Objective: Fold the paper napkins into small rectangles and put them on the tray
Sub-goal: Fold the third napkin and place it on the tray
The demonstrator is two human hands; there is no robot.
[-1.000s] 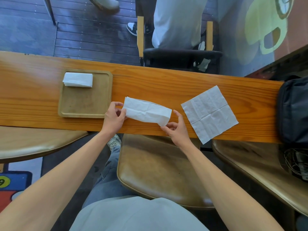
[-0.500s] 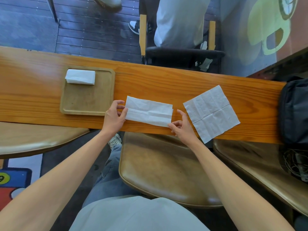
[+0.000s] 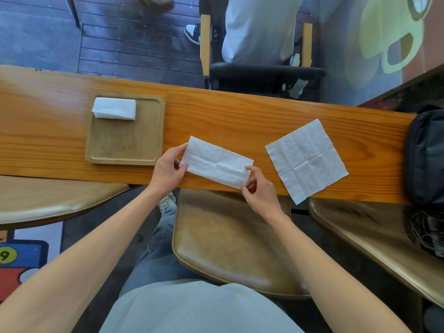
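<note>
Wooden counter [image 3: 240,121] bears tray [image 3: 125,159], unfolded napkin [image 3: 306,159], black bag [image 3: 427,155].

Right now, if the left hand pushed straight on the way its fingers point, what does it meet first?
The left hand already pinches the left end of the half-folded napkin, and its fingers point up and right across it. Beyond the napkin lies bare wooden table, then the far edge. The tray sits off to the side.
</note>
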